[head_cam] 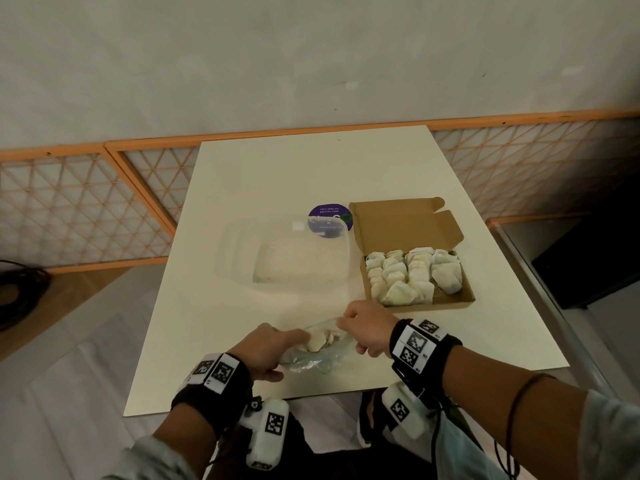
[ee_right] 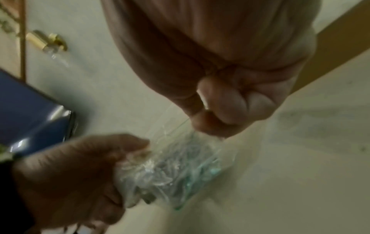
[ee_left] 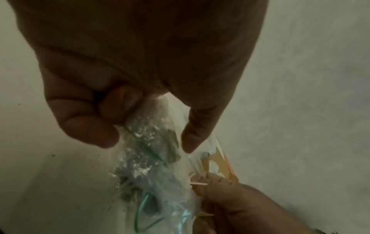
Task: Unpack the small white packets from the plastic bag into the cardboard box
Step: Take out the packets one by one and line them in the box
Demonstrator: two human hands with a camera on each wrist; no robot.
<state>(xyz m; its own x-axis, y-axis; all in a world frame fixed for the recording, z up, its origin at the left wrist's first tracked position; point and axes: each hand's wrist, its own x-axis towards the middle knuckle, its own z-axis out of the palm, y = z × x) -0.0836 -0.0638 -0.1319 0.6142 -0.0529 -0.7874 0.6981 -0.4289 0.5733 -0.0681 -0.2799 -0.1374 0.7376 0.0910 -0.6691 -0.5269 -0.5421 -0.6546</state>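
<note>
The plastic bag [head_cam: 320,353] lies on the desk [head_cam: 277,174] between both hands: left hand [head_cam: 266,351] grips one end, right hand [head_cam: 369,329] seemingly pinches its mouth.

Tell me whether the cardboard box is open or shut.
Open. The cardboard box has its lid folded back toward the wall, and rows of white packets show inside its tray.

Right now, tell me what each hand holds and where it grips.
Both hands hold the plastic bag: left hand grips one end, right hand pinches the opposite edge.
</note>
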